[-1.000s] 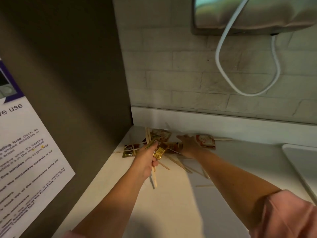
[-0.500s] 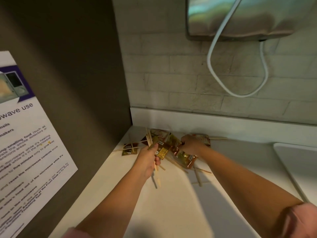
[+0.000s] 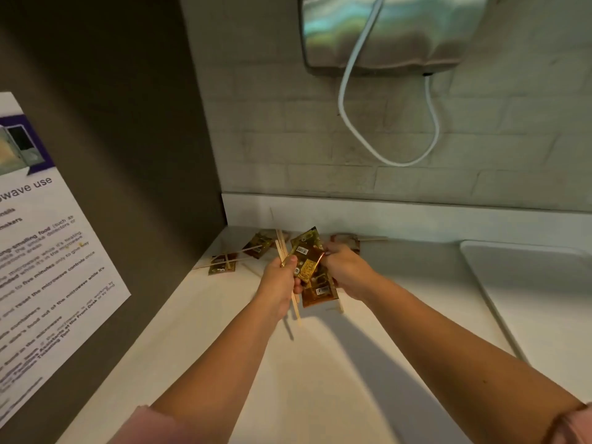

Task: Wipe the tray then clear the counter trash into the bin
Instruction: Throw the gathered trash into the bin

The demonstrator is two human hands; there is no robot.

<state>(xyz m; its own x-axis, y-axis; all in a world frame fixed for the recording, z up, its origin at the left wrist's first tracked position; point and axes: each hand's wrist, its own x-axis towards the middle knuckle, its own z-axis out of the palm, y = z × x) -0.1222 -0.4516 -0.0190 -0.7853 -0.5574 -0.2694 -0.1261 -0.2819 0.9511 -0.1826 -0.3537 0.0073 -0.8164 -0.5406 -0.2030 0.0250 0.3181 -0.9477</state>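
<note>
White paper notice [image 3: 48,245], purple-headed, is hanging on the dark side panel [image 3: 134,155] at the left. Its text is running off the frame edge.

Loose sachets [image 3: 221,266], gold-brown foil, are lying in the far left corner of the counter [image 3: 320,373], with thin loose sticks [image 3: 251,249] crossing over them. They are sitting far and left of both hands, nearer the left hand.

Left hand [image 3: 280,285] is curling round a bunch of wooden sticks [image 3: 281,248]. Their long axis is running near to far, with ends poking out above and below the fist. Its thumb is also pinching the held sachets [image 3: 308,261].

Right hand [image 3: 347,274] is gripping the right side of that same stack, fingers wrapping behind it. The stack is overlapping too much to count.

One further sachet [image 3: 347,240] is lying just beyond the right hand against the backsplash, mostly hidden by the knuckles. A single stick [image 3: 371,239] is lying to its right.

Tray [image 3: 528,283], pale, is sitting on the counter at the right, well apart from the litter and cut off by the frame edge.

Metallic wall unit [image 3: 384,36] is hanging above, with a white cable [image 3: 344,100] looping beneath it.

Judgement: the next pick-up is probably turning on the far-left litter, which favours the left hand, though that hand is already looking full. No bin is showing.
</note>
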